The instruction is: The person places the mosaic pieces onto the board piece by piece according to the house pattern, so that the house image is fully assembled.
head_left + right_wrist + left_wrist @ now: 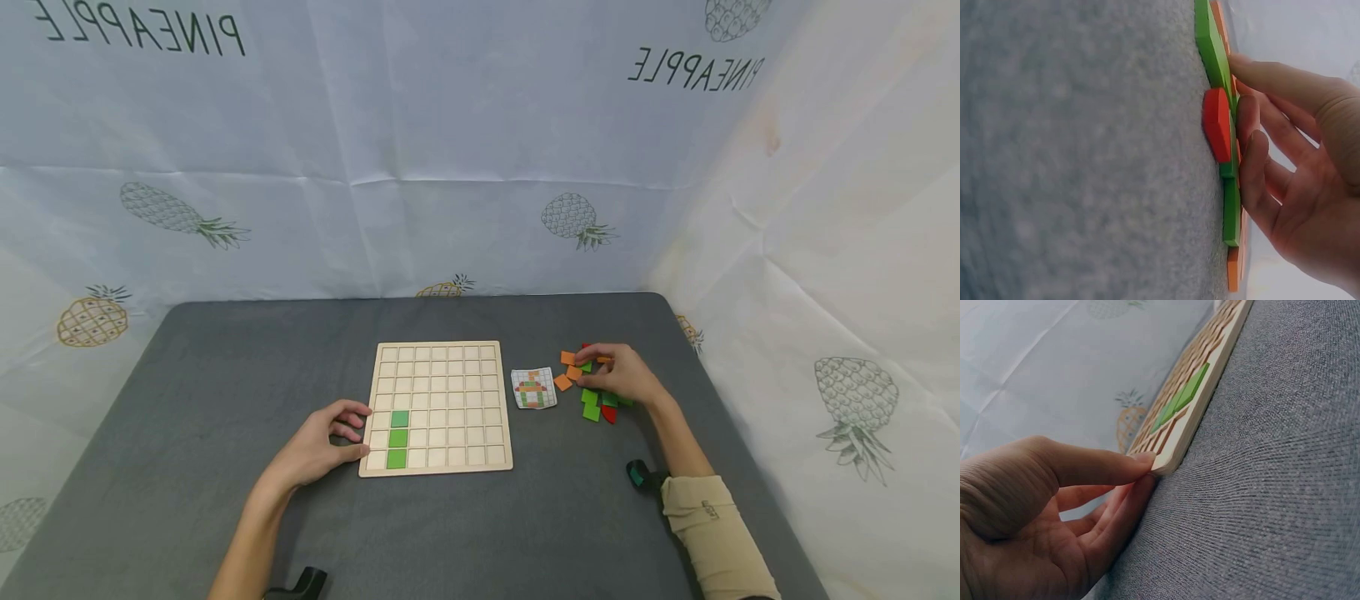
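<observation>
A square wooden grid board (pixel 438 408) lies on the table, with several green square tiles (pixel 397 437) in a column near its left side. At the board's near left edge my left hand (pixel 322 442) holds it, the thumb (pixel 1141 461) on its rim and the fingers against its side. My right hand (pixel 618 373) is over a loose pile of tiles on the right, thumb and forefinger apart. Around it lie orange tiles (pixel 562 382), green tiles (pixel 591 412) and a red piece (pixel 1216 125) with a slanted edge. Part of the pile is hidden under this hand.
A small pattern card (pixel 534 388) with a coloured grid picture lies between the board and the pile. The grey cloth-covered table (pixel 450 533) meets a pineapple-print curtain (pixel 420 233) at the back. Black straps (pixel 643 475) sit by the wrists.
</observation>
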A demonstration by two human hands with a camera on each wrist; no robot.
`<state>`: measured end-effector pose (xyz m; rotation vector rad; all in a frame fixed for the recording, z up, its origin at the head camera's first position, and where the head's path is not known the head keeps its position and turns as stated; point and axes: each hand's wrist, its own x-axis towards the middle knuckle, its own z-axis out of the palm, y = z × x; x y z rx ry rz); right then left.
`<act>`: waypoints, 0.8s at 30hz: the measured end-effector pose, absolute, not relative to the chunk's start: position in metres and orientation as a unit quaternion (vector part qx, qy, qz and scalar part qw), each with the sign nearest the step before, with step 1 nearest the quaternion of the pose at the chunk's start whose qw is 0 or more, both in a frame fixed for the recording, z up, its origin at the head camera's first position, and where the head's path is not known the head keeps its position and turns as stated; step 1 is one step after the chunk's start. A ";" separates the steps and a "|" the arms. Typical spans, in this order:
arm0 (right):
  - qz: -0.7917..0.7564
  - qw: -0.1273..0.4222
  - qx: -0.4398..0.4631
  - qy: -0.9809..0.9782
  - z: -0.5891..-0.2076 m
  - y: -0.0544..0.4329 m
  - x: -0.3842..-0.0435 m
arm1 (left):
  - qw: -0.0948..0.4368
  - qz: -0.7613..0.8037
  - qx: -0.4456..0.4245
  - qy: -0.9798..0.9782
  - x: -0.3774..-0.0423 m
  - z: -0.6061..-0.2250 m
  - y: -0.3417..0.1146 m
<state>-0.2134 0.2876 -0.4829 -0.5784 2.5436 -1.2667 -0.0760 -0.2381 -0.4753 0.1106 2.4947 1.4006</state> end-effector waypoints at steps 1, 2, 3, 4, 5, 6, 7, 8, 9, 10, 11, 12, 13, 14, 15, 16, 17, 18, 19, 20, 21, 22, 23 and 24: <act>-0.428 0.121 -0.199 0.873 -0.483 0.287 -0.213 | 0.139 0.484 0.038 0.863 -0.076 -0.475 -0.238; -0.422 0.122 -0.203 0.875 -0.483 0.286 -0.213 | 0.139 0.484 0.038 0.863 -0.076 -0.475 -0.238; -0.417 0.122 -0.204 0.878 -0.482 0.285 -0.213 | 0.140 0.483 0.038 0.863 -0.076 -0.475 -0.238; -0.412 0.122 -0.205 0.880 -0.481 0.284 -0.213 | 0.140 0.483 0.038 0.863 -0.076 -0.475 -0.238; -0.406 0.121 -0.205 0.882 -0.481 0.282 -0.213 | 0.140 0.483 0.038 0.863 -0.076 -0.475 -0.238; -0.402 0.120 -0.205 0.884 -0.480 0.281 -0.212 | 0.139 0.483 0.038 0.863 -0.076 -0.475 -0.238; -0.400 0.120 -0.205 0.885 -0.479 0.279 -0.212 | 0.139 0.484 0.038 0.863 -0.076 -0.475 -0.238; -0.397 0.120 -0.206 0.887 -0.478 0.278 -0.212 | 0.139 0.484 0.038 0.863 -0.076 -0.475 -0.238; -0.394 0.120 -0.204 0.888 -0.477 0.277 -0.212 | 0.138 0.485 0.039 0.863 -0.076 -0.475 -0.238; -0.392 0.120 -0.204 0.889 -0.477 0.276 -0.212 | 0.138 0.485 0.039 0.862 -0.076 -0.475 -0.238; -0.389 0.119 -0.203 0.891 -0.476 0.274 -0.211 | 0.138 0.486 0.039 0.862 -0.076 -0.475 -0.238; -0.389 0.119 -0.202 0.891 -0.475 0.274 -0.211 | 0.138 0.486 0.039 0.862 -0.076 -0.475 -0.239; -0.390 0.121 -0.202 0.890 -0.474 0.273 -0.211 | 0.138 0.487 0.039 0.861 -0.076 -0.475 -0.239; -0.389 0.120 -0.203 0.890 -0.474 0.272 -0.211 | 0.139 0.486 0.039 0.862 -0.076 -0.475 -0.239; -0.393 0.121 -0.203 0.889 -0.474 0.272 -0.210 | 0.140 0.486 0.039 0.862 -0.075 -0.475 -0.239; -0.395 0.121 -0.204 0.888 -0.473 0.271 -0.210 | 0.140 0.485 0.038 0.862 -0.075 -0.475 -0.239; -0.395 0.120 -0.204 0.887 -0.473 0.271 -0.210 | 0.141 0.484 0.038 0.863 -0.075 -0.475 -0.239; -0.396 0.119 -0.203 0.888 -0.473 0.271 -0.209 | 0.141 0.484 0.038 0.863 -0.076 -0.475 -0.238; -0.394 0.116 -0.204 0.889 -0.473 0.271 -0.209 | 0.141 0.483 0.038 0.864 -0.076 -0.475 -0.238; -0.391 0.112 -0.203 0.890 -0.473 0.271 -0.209 | 0.141 0.481 0.038 0.864 -0.076 -0.475 -0.238; -0.389 0.109 -0.202 0.892 -0.473 0.271 -0.209 | 0.140 0.481 0.039 0.864 -0.076 -0.475 -0.238; -0.384 0.105 -0.202 0.895 -0.473 0.271 -0.209 | 0.139 0.481 0.039 0.865 -0.076 -0.475 -0.238; -0.380 0.101 -0.202 0.897 -0.473 0.271 -0.209 | 0.139 0.481 0.039 0.865 -0.076 -0.475 -0.238; -0.378 0.098 -0.202 0.898 -0.473 0.271 -0.210 | 0.138 0.481 0.039 0.865 -0.076 -0.474 -0.238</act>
